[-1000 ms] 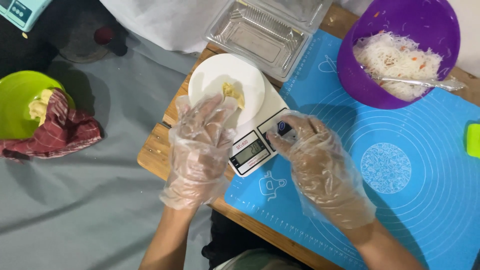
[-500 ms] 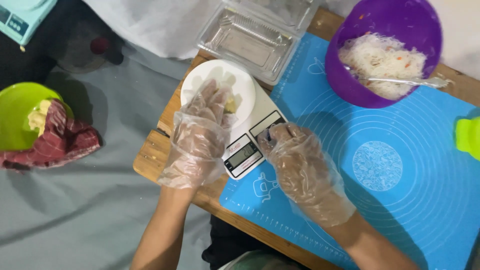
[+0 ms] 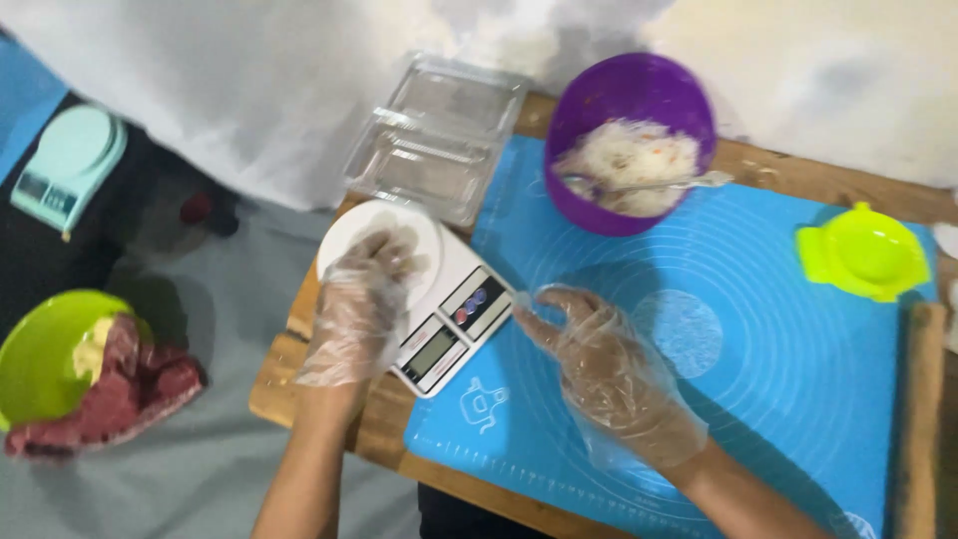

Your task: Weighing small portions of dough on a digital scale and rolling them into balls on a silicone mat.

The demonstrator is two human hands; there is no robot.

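A white kitchen scale [image 3: 451, 317] sits at the left edge of a blue silicone mat [image 3: 758, 399] on a wooden table. My left hand [image 3: 361, 299], in a clear plastic glove, lies over the scale's round white plate [image 3: 349, 228] with its fingers curled down onto it; what is under them is hidden. My right hand [image 3: 607, 371], also gloved, hovers just right of the scale above the mat, fingers apart and holding nothing.
A purple bowl [image 3: 629, 140] of white shredded filling with a spoon stands at the back. Clear plastic trays [image 3: 434, 135] lie beside it. A lime-green press [image 3: 866, 252] sits at the right. On the left: a green bowl [image 3: 40, 349], a dark red cloth [image 3: 120, 391] and a teal scale [image 3: 65, 165].
My right hand has come off the scale's buttons and moved right over the mat. My left hand has stayed on the plate. The camera has shifted, showing more of the table's right side.
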